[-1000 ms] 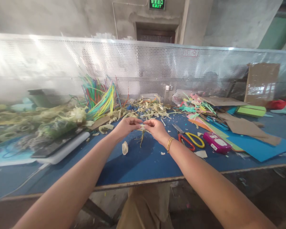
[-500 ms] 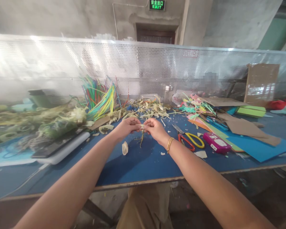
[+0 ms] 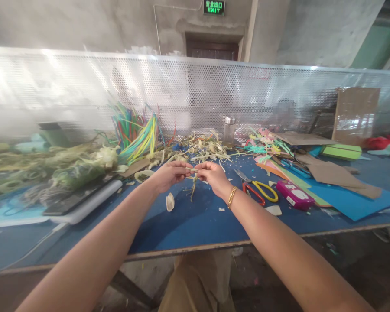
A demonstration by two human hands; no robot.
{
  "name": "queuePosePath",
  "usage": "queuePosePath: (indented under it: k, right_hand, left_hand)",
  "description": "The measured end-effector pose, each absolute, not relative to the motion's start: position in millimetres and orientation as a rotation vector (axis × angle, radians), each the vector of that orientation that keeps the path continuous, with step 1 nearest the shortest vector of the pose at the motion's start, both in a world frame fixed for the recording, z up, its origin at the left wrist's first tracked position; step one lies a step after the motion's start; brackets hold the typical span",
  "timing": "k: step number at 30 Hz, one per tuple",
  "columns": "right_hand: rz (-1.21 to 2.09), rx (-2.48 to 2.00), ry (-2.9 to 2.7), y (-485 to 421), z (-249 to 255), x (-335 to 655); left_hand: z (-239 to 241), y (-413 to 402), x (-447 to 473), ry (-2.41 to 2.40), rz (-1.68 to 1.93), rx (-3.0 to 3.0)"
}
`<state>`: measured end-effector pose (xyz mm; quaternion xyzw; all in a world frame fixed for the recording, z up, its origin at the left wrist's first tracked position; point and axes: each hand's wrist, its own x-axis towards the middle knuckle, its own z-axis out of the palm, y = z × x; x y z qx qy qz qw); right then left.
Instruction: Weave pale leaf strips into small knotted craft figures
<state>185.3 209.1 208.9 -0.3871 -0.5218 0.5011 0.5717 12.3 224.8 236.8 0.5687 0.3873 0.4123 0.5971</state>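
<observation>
A thin pale strip (image 3: 191, 170), like dried husk, runs between my two hands above the blue table (image 3: 195, 229). My left hand (image 3: 173, 174) pinches its left end, and my right hand (image 3: 213, 175), with a gold chain bracelet at the wrist, pinches the other. Just below the fingers is a stringy yellow-green dried piece (image 3: 193, 188); whether it hangs from the strip or lies on the table I cannot tell. A cupped pale husk piece (image 3: 170, 202) lies below my left hand. Scissors (image 3: 258, 190) with red and yellow handles rest right of my right hand.
Behind the hands lie heaped dried strips (image 3: 204, 147) and coloured pipe cleaners (image 3: 139, 134). A glass bottle (image 3: 229, 128) stands before the perforated metal screen (image 3: 169, 86). At right are a magenta box (image 3: 295, 194), blue paper (image 3: 354, 201) and cardboard; at left, a phone (image 3: 74, 199).
My hands have drawn slightly apart and turned a little, so the strip between them shows longer and thinner. Things on the table stay put.
</observation>
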Motion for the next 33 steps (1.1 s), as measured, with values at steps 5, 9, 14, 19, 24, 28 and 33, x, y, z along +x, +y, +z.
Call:
queuePosePath:
  k: [5, 9, 14, 19, 24, 28, 33]
  right_hand:
    - [1.13, -0.918, -1.268, 209, 208, 185]
    - [0.98, -0.958, -1.369, 210, 203, 184]
    - [0.936, -1.016, -1.377, 214, 197, 186]
    - [0.752, -1.122, -1.572, 215, 194, 189]
    - [0.753, -1.063, -1.58, 214, 195, 189]
    - [0.67, -1.009, -1.605, 217, 195, 190]
    - [0.602, -0.973, -1.61, 217, 195, 190]
  left_hand:
    - [233, 226, 14, 0.944, 0.974, 1.458]
    - [231, 226, 15, 1.02, 1.006, 1.593]
    - [234, 221, 19, 1.094, 1.022, 1.71]
    - [235, 221, 19, 1.145, 1.048, 1.91]
    - [237, 221, 18, 1.132, 1.056, 1.943]
    - [236, 221, 17, 1.101, 1.011, 1.718]
    - [231, 227, 15, 1.088, 1.011, 1.493]
